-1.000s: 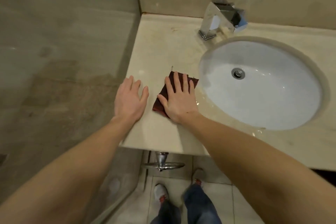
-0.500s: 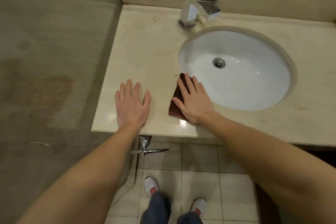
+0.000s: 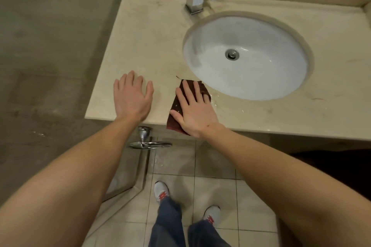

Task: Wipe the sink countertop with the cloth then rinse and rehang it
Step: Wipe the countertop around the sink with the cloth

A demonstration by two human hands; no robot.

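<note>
Right hand (image 3: 195,110), fingers straight, presses the folded maroon cloth (image 3: 174,123) flat on the countertop (image 3: 152,50) at centre frame, beside the basin's (image 3: 261,70) lower-left rim. Left hand (image 3: 131,99), splayed and empty, braces nearby. Good wiping likely needs even palm pressure and overlapping passes toward the droplets (below the basin).
</note>
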